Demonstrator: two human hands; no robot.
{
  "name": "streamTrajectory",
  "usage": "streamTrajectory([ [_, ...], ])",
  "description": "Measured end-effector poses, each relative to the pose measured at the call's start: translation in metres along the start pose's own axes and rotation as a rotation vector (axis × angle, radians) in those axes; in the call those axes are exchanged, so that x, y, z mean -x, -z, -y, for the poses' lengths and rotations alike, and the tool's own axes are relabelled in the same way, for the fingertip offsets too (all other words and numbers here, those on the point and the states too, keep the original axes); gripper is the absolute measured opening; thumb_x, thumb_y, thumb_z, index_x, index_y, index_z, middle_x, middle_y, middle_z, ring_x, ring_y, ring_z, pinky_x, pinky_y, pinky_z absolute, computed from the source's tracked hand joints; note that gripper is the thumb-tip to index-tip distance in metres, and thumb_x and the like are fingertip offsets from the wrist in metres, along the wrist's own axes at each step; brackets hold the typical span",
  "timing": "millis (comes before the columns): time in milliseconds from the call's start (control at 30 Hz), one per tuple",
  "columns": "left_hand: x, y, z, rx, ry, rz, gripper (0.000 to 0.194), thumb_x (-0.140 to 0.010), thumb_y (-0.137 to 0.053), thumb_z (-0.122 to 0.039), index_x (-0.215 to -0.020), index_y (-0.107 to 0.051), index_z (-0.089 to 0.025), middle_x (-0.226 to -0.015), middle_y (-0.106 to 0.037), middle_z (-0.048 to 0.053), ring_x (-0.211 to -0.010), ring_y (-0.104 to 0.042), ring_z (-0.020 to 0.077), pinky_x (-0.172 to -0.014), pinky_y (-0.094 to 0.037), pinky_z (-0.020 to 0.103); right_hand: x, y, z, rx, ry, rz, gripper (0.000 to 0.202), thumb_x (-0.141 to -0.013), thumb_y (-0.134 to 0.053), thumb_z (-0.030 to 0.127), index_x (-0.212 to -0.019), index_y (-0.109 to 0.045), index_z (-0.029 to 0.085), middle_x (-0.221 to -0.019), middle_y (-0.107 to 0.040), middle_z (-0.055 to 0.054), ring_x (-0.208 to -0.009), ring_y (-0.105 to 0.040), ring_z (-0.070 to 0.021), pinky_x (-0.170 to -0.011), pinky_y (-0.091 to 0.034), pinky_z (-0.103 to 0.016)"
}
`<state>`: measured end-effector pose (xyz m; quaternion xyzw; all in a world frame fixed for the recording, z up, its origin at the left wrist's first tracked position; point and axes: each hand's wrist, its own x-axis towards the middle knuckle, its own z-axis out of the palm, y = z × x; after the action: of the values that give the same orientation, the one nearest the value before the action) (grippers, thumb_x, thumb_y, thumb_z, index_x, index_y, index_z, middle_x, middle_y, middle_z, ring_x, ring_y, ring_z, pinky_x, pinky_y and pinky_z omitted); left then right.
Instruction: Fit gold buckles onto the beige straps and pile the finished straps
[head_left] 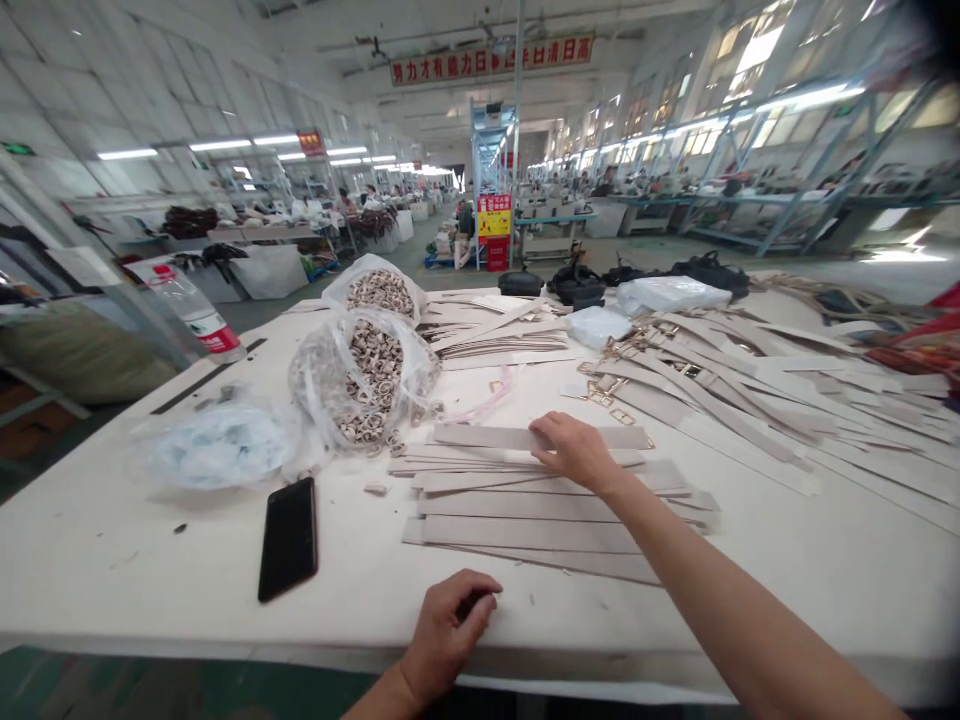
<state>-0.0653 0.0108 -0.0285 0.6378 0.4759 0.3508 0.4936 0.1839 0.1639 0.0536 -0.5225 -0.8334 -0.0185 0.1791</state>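
Note:
Over the table's near edge, my left hand (454, 630) is loosely curled, thumb and fingertips close together, with nothing showing between them. My right hand (574, 445) reaches forward and pinches the top edge of a flat beige strap strip (480, 436) at its middle. Below that strip, more beige strips (517, 503) lie side by side in an overlapping stack, partly covered by my right forearm. A small beige scrap (376, 489) sits left of the stack. A loose metal buckle (621, 417) lies just beyond the strip's right end.
Clear plastic bags of beige rings (375, 375) stand behind the strips. Left are a black phone (289, 540), a bluish plastic bag (221, 445) and a bottle (199, 315). Buckled straps (690, 375) pile up on the right. Black pouches (576, 285) lie at the table's far edge.

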Motion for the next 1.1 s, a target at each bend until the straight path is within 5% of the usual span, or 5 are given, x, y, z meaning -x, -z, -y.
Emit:
streamTrajectory([
  [233,-0.037,0.015,-0.035,0.874,0.365,-0.103,0.043,-0.076,-0.065,-0.043,-0.113,-0.057,-0.022,-0.092,-0.058,0.003,-0.058,-0.051,0.0044,-0.044,-0.039,0.013,0.123,0.062,0.056,-0.295,0.079,0.074,0.027,-0.077,-0.058,0.025,-0.104,-0.057,0.021,-0.087,-0.063,-0.005,-0.076,-0.057,-0.0178,-0.066,-0.041,-0.027],
  [367,-0.037,-0.001,-0.039,0.799,0.316,-0.205,0.037,-0.067,-0.074,-0.038,-0.095,-0.065,-0.014,-0.063,-0.052,-0.004,-0.043,-0.039,0.0008,-0.039,-0.033,0.012,0.174,0.049,0.079,-0.808,-0.295,0.330,0.027,-0.075,-0.058,0.023,-0.102,-0.057,0.019,-0.071,-0.060,0.001,-0.060,-0.056,-0.0132,-0.056,-0.043,-0.024],
  [567,0.003,-0.049,-0.030,0.492,0.259,0.255,0.050,-0.070,-0.067,-0.050,-0.097,-0.064,-0.009,-0.055,-0.057,0.001,-0.043,-0.051,0.0097,-0.044,-0.040,0.021,0.179,0.000,0.105,-1.514,-0.433,0.488,0.035,-0.080,-0.056,0.046,-0.079,-0.063,0.012,-0.073,-0.062,-0.003,-0.063,-0.058,-0.0107,-0.058,-0.042,-0.020],
  [833,0.014,-0.025,-0.034,0.629,0.283,0.375,0.050,-0.060,-0.078,-0.038,-0.101,-0.062,-0.013,-0.076,-0.062,0.004,-0.059,-0.053,0.0116,-0.055,-0.044,0.023,0.206,-0.036,0.106,-1.881,-0.567,0.717,0.045,-0.072,-0.065,0.051,-0.089,-0.063,0.010,-0.054,-0.052,0.003,-0.038,-0.038,-0.0032,-0.037,-0.024,-0.015],
  [1100,0.018,-0.053,-0.008,0.601,0.327,0.109,0.033,-0.058,-0.077,-0.038,-0.066,-0.055,-0.013,-0.049,-0.047,-0.004,-0.042,-0.041,0.0069,-0.042,-0.034,0.018,0.199,-0.039,0.122,-1.501,-0.477,0.525,0.044,-0.061,-0.073,0.044,-0.094,-0.066,0.015,-0.078,-0.064,-0.002,-0.071,-0.057,-0.0156,-0.064,-0.042,-0.022],
])
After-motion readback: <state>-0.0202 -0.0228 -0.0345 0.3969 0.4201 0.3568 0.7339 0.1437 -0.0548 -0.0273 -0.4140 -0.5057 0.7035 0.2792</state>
